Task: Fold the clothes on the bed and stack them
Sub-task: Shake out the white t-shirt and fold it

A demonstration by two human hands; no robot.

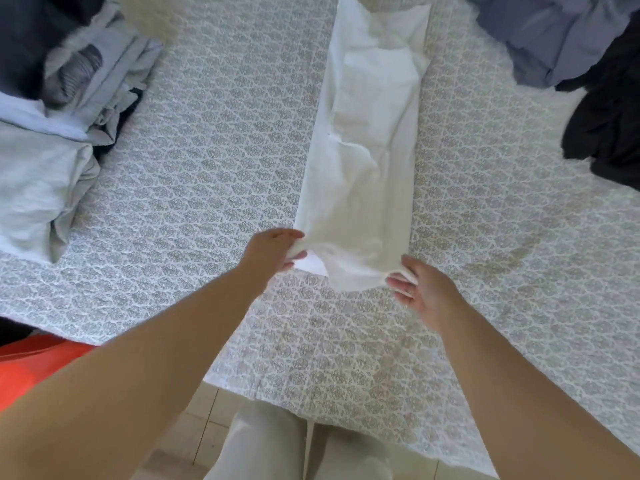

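You are standing at the foot of a bed (194,188) that is wearing a pale quilted cover printed with small grey floral medallions, and you are looking down over both bare forearms. A long white garment of thin, slightly creased cloth (363,161), already folded lengthwise into a narrow strip, is lying on the cover in the middle of the bed and stretching straight away from you. Your left hand (277,251) is pinching the near left corner of that strip between thumb and curled fingers, with a little bunch of white cloth showing in the grip. Your right hand (419,289) is pinching the near right corner in the same way, its fingertips curling around the hem. The near edge is sagging a little between your two hands, just above the cover.

On the left side of the bed, a loose heap of pale blue and light grey clothes (59,140) is sitting well apart from the white strip, with a dark navy piece (31,32) lying behind it at the far left corner. On the far right, a crumpled slate-blue garment (554,36) is lying beside a crumpled black garment (609,126), the two touching. Something bright orange (31,365) is showing at the lower left, beside the bed. Below your arms, your light beige trousers (294,445) are showing above a pale tiled floor (194,420).
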